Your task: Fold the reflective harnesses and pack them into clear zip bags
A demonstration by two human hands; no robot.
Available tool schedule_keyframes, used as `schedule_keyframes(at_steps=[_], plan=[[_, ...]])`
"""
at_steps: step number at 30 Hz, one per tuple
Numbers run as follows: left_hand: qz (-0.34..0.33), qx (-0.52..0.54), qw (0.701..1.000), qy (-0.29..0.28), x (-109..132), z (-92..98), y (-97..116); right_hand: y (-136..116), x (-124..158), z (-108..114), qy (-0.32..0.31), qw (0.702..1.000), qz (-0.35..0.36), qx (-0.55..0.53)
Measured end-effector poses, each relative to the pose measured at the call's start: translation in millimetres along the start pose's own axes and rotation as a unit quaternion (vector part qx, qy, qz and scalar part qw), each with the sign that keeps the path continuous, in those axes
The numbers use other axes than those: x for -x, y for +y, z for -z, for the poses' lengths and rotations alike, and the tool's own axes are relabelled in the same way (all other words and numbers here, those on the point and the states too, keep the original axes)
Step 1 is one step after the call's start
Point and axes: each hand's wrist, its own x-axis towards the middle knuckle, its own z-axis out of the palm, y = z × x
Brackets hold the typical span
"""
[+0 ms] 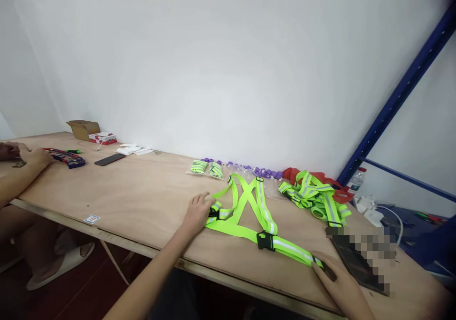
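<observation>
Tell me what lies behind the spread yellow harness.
Behind the harness: two bagged yellow straps, a row of small purple pieces, and a pile of yellow harnesses on something red. The pile hides part of it; what it is, I cannot tell.

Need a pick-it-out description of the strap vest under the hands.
On the long plywood table against the white wall, look between the person's left hand and right hand. The neon yellow strap vest there lies spread flat in an X, unlike the tangled pile behind it and the bagged ones.
</observation>
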Motion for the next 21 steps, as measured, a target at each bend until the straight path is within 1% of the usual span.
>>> schedule_keyframes(at_steps=[2,3,5,7,11,14,18,21], plan=[[-0.079,-0.009,0.996,-0.049,0.7,3.4,-3.0,1.3,-0.4,0.2,-0.001,1.000,-0.003,0.002],[-0.101,-0.006,0.992,-0.070,1.0,4.9,-5.6,2.0,-0.4,0.2,-0.003,1.000,-0.006,0.002],[-0.114,0.011,0.989,-0.097,1.2,7.7,-11.5,2.7,-0.3,0.1,-0.007,1.000,-0.011,0.002],[-0.119,0.025,0.986,-0.112,0.1,10.1,-16.2,2.9,0.2,0.0,-0.010,1.000,-0.016,0.001],[-0.108,0.064,0.985,-0.117,-5.3,13.0,-16.3,7.3,1.9,-2.0,-0.007,1.000,-0.007,-0.002],[-0.084,0.103,0.985,-0.114,-10.3,12.5,-11.6,17.4,3.8,-6.3,0.001,1.000,-0.002,0.003],[-0.036,0.166,0.979,-0.109,-17.9,7.8,-8.4,33.8,7.1,-12.5,0.027,0.999,0.000,0.019],[-0.017,0.229,0.966,-0.116,-26.7,1.9,-8.3,35.2,8.4,-12.1,0.052,0.998,0.002,0.031]])
